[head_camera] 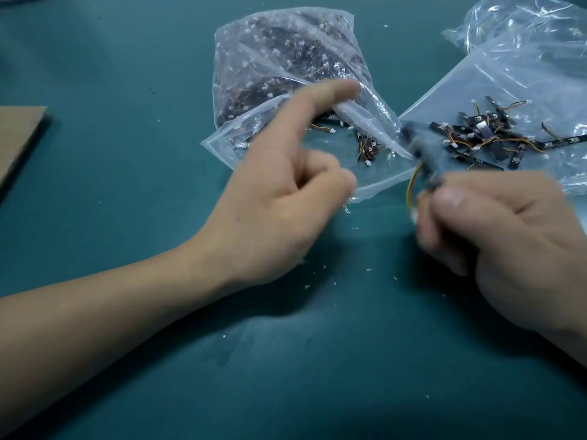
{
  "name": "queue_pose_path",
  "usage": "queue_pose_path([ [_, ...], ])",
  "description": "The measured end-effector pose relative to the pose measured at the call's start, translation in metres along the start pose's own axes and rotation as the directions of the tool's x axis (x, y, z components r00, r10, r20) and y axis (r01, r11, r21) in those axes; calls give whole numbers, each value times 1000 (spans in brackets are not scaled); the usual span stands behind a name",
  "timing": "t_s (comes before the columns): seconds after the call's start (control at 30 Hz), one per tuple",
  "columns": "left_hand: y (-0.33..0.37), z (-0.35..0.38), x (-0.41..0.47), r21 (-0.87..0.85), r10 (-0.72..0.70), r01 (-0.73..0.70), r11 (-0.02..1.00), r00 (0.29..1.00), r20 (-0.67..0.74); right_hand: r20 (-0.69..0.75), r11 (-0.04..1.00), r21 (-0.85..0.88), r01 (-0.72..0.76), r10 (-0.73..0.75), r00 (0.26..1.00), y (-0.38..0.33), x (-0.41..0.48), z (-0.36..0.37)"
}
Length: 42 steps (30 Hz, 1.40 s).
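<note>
Black wired strip (427,160), light and flimsy, is pinched in the right hand (508,236); better gripped by its board, not its wires. Left hand (279,198) curls empty.

Open counter (95,58) near and left, crowded on the far side.
Blocked ahead by stuffed bag (286,58), at right by flat bag (508,90) carrying loose strips (482,134); cardboard (19,138) at left edge.

Worktop (127,58): covered edge to edge in a matte teal surface, slightly creased at the near side. Small white flecks (324,266) are scattered across it, thickest at the middle. A brown cardboard sheet (19,138) is laid flat at the far left edge. Soft overhead light; blurred shadows are cast nearward.
</note>
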<state>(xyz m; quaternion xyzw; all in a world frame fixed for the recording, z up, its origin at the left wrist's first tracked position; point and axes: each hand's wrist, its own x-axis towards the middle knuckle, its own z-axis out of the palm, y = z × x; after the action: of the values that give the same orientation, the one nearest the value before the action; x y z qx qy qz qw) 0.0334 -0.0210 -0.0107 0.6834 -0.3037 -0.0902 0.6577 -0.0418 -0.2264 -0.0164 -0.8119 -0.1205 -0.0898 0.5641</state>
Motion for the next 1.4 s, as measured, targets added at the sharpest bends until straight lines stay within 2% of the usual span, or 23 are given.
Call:
queue_pose_path([
  [0.07,0,-2,4,-41,69,-76,996,986,-149,-152,990,124,-70,89,984,0,4,2],
  [0.13,-2,-3,5,9,120,-121,993,970,-211,-157,985,110,-131,147,977,0,6,3],
  [0.17,-2,-3,4,67,141,-129,989,966,-215,-121,992,25,-124,126,985,1,6,3],
  [0.23,-2,-2,1,250,188,-139,958,965,-181,50,965,-261,-18,32,998,-1,1,6],
  [0.3,-3,0,-1,553,186,-101,827,978,-99,204,857,-502,120,-17,979,-2,-2,9],
  [0.37,-5,2,-3,817,79,-22,576,996,-29,248,820,-553,150,-10,969,-2,-2,10],
  [0.4,-4,3,-5,880,19,10,475,1000,-21,240,830,-541,137,-4,971,-2,-1,9],
  [0.5,-1,5,-8,952,-77,65,299,996,-44,232,848,-513,132,-11,973,-3,0,7],
  [0.6,2,6,-9,976,-91,59,211,995,-40,241,844,-519,131,-3,971,-4,0,9],
  [0.67,2,5,-9,973,-68,38,229,997,-22,225,845,-519,126,-7,974,-3,0,10],
  [0.73,2,5,-8,957,-13,-1,289,1000,5,197,859,-500,110,-11,980,-3,1,10],
  [0.83,2,6,-7,896,137,-118,429,988,65,100,915,-400,57,-18,995,-5,1,9],
  [0.9,1,6,-7,811,251,-208,546,965,78,18,962,-274,0,5,1000,-6,1,8],
  [1.0,-2,4,-6,694,326,-312,649,938,117,-6,983,-180,-28,28,1000,-7,1,10],
  [1.13,-4,0,-3,536,305,-338,774,940,152,1,986,-161,-36,37,999,-9,2,13],
  [1.27,-4,1,-4,487,255,-285,825,958,129,23,991,-132,-26,29,999,-9,2,12],
  [1.4,-4,0,-1,406,208,-185,895,978,-14,-36,993,-118,-31,27,999,-5,1,10],
])
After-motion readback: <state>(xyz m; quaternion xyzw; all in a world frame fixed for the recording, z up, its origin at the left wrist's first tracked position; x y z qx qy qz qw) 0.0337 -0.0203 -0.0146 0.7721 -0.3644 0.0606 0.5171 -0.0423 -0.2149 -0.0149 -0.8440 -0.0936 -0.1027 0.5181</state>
